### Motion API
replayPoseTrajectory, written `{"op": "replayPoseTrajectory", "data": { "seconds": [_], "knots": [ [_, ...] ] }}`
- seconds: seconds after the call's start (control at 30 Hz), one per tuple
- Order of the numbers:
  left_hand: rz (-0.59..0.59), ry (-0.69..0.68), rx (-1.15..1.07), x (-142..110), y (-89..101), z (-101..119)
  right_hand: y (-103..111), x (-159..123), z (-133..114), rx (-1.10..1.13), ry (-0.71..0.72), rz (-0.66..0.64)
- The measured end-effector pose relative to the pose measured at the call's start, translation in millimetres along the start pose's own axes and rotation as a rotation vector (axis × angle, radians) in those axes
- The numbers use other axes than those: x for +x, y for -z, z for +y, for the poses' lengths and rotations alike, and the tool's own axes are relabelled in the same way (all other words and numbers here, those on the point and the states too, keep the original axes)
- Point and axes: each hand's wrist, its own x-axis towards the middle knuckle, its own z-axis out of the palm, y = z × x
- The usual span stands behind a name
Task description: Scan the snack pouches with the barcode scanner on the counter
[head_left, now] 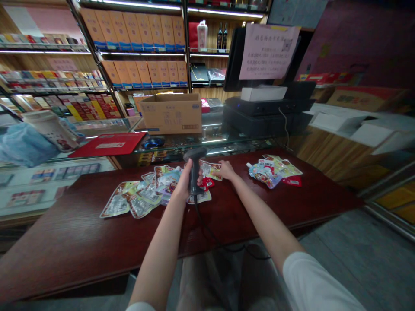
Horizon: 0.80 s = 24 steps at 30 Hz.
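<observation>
My left hand is wrapped round the handle of a black barcode scanner, whose cable runs down off the table's front edge. Just right of it, my right hand pinches the edge of a snack packet with a printed label. Beneath and left of the scanner spreads a pile of shiny snack packets, some clear-fronted with green edges. A smaller group with a spouted pouch and a red packet lies to the right of my right hand.
The dark red table meets a glass counter at its far side. On that stand a cardboard box, a red mat, a mouse and a monitor with a paper sign. A cup and blue cloth are at left.
</observation>
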Motion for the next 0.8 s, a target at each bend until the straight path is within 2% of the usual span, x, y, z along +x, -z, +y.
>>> {"op": "replayPoseTrajectory", "data": {
  "seconds": [0.13, 0.23, 0.37, 0.5, 0.63, 0.8],
  "knots": [
    [0.026, 0.006, -0.022, -3.4, -5.5, 1.6, 31.1, -7.5, 7.8, 0.024, 0.006, 0.004],
    [0.044, 0.018, -0.020, -3.6, -7.7, 0.5, 56.5, -18.3, 10.1, 0.262, -0.020, 0.022],
    [0.042, 0.055, -0.002, -4.6, -9.0, -1.3, 97.4, -25.5, -3.6, 0.552, -0.060, 0.112],
    [0.037, 0.088, 0.023, -6.0, -12.6, -2.7, 128.6, -26.1, -20.8, 0.621, -0.015, 0.227],
    [0.026, 0.081, 0.052, -2.4, -14.7, -9.6, 133.8, -26.0, -19.3, 0.678, -0.047, 0.260],
    [-0.090, 0.161, 0.189, 0.7, -12.1, -25.4, 128.8, -21.8, -0.6, 0.752, -0.161, 0.244]
  ]
}}
